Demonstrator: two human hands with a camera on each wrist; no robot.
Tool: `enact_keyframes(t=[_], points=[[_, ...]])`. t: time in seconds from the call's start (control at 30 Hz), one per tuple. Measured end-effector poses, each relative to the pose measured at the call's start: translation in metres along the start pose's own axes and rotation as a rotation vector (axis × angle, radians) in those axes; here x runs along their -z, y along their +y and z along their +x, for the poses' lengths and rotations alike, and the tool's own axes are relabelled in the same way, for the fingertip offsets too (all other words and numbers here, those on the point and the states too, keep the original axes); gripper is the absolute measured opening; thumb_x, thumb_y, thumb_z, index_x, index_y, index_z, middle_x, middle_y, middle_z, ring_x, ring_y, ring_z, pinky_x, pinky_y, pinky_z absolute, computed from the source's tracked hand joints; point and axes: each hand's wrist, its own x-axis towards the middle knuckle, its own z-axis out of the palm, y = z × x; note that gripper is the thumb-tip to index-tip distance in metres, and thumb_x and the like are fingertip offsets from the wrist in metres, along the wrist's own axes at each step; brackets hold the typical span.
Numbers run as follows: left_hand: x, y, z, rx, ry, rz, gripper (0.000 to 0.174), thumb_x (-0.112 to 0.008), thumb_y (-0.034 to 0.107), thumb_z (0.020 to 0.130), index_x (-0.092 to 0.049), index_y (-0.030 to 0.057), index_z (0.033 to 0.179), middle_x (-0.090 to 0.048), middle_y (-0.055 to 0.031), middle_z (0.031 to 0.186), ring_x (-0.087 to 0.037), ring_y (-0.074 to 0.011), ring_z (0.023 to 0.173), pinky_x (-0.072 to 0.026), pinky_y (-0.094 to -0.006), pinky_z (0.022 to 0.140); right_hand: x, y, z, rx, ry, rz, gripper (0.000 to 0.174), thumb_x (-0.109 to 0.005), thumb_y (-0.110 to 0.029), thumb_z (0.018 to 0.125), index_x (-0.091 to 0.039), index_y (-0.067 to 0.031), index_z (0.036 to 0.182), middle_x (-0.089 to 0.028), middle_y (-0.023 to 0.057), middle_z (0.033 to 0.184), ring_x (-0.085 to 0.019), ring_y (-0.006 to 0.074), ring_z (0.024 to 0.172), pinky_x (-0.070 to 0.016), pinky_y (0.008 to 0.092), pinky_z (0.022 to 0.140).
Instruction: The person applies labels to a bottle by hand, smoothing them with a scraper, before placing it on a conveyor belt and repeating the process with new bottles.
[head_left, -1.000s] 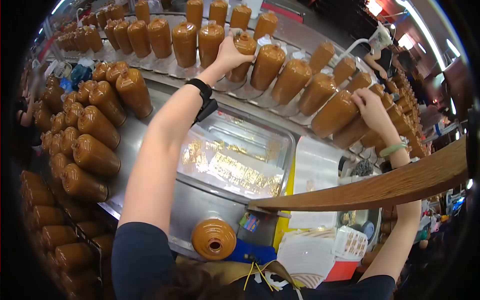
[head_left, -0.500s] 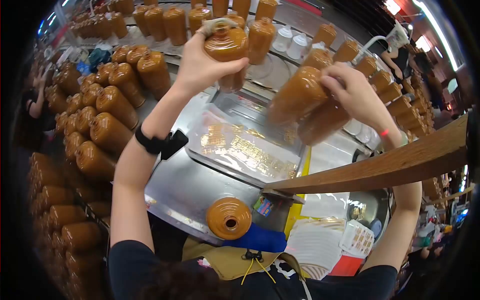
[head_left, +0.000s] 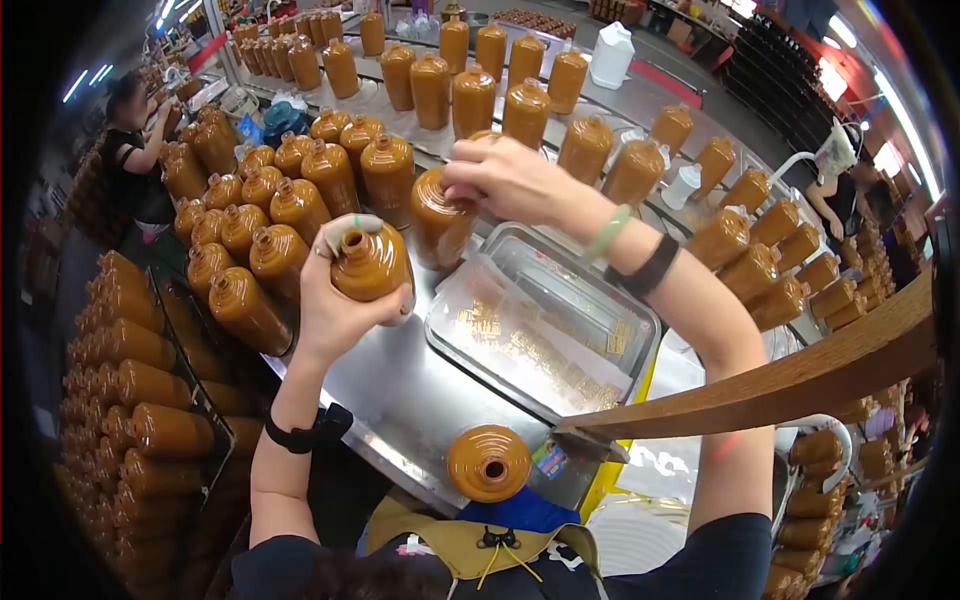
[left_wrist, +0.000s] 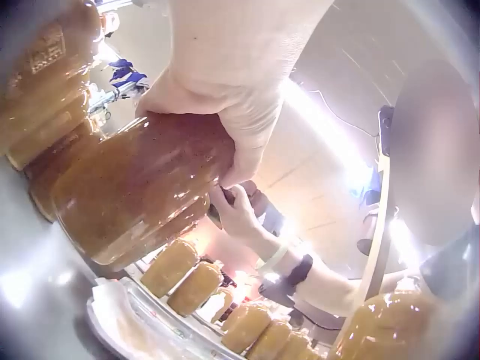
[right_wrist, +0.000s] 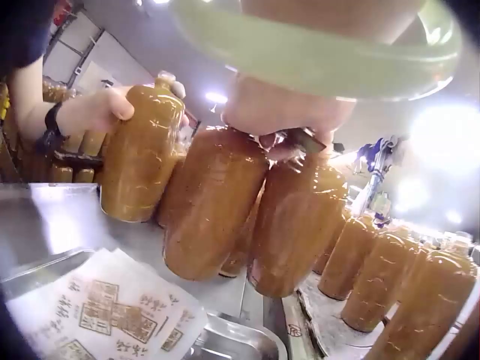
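Note:
My left hand (head_left: pixel 328 318) grips a glossy brown bottle (head_left: pixel 370 268) around its upper body, with the open mouth facing up toward me. That bottle (left_wrist: pixel 142 184) tilts in the left wrist view, above the metal table. To its right, my right hand (head_left: pixel 515 180) holds two brown bottles by their tops. In the right wrist view, one held bottle (right_wrist: pixel 214 202) hangs beside the second held bottle (right_wrist: pixel 296 225), both bottoms near the table level. The right hand's fingertips are mostly hidden there. Grouped bottles (head_left: pixel 300 205) stand just beyond the left hand.
A clear tray (head_left: pixel 545 238) with gold-lettered sheets (right_wrist: pixel 112 307) lies on the metal table (head_left: pixel 385 385). One bottle (head_left: pixel 488 462) stands near my body. A wooden bar (head_left: pixel 760 385) crosses at the right. More bottles (head_left: pixel 472 100) line the conveyor behind; a white jug (head_left: pixel 611 55) stands farther back.
My left hand has lifted a bottle off the conveyor and brought it left and nearer. My right hand has carried two bottles from the conveyor's right side across the tray to the left.

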Motion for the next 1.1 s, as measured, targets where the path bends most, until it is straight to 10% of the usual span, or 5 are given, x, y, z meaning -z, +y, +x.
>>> enact_keyframes(t=[0.47,0.73,0.93,0.97,1.1], points=[[-0.017,-0.061,-0.018,0.089,0.065,0.036,0.075,-0.091,0.006,0.067,-0.055,0.0032,0.132,-0.061,-0.0057,0.125,-0.061,-0.0166,0.114,-0.0499,-0.0338,0.103,0.0,0.005,0.031,-0.278,-0.362,0.186,0.017,-0.058,-0.017,0.101,-0.068,-0.0084,0.112,-0.07,0.0128,0.109,-0.067,0.0358,0.105,-0.0541,0.0444,0.09],[-0.02,0.01,0.011,-0.129,0.087,0.281,0.075,-0.088,0.02,0.078,-0.051,-0.0018,0.14,-0.054,-0.0187,0.14,-0.053,-0.0312,0.131,-0.0393,-0.04,0.114,0.087,0.051,-0.086,-0.935,-0.312,-0.592,0.049,-0.061,-0.022,0.1,-0.048,-0.0209,0.147,-0.06,0.0171,0.129,-0.059,0.0422,0.12,-0.0525,0.0508,0.097],[-0.123,0.052,0.101,-0.263,-0.149,0.038,0.075,-0.08,0.025,0.087,-0.046,-0.0044,0.146,-0.051,-0.0222,0.147,-0.047,-0.0308,0.14,-0.0345,-0.0405,0.118,0.096,0.054,-0.149,-1.182,-0.468,-0.559,0.064,-0.06,-0.025,0.101,-0.033,-0.0258,0.159,-0.061,0.0208,0.134,-0.06,0.0417,0.122,-0.0512,0.0551,0.097],[-0.156,0.024,0.126,-0.223,-0.116,0.038,0.083,-0.081,0.037,0.08,-0.044,-0.0054,0.141,-0.044,-0.0289,0.147,-0.039,-0.0464,0.139,-0.0307,-0.0509,0.118,0.097,0.053,-0.153,-1.224,-0.504,-0.507,0.065,-0.06,-0.026,0.102,-0.031,-0.0259,0.16,-0.061,0.0216,0.135,-0.061,0.0409,0.122,-0.0507,0.0567,0.097],[-0.241,-0.024,0.19,-0.085,-0.122,0.261,0.098,-0.083,0.042,0.073,-0.039,-0.0113,0.143,-0.032,-0.0353,0.156,-0.029,-0.0501,0.145,-0.026,-0.0511,0.122,0.102,0.04,-0.155,-1.304,-0.465,-0.552,0.067,-0.057,-0.027,0.103,-0.025,-0.0345,0.162,-0.063,0.0191,0.132,-0.064,0.0386,0.12,-0.0476,0.0605,0.098]])
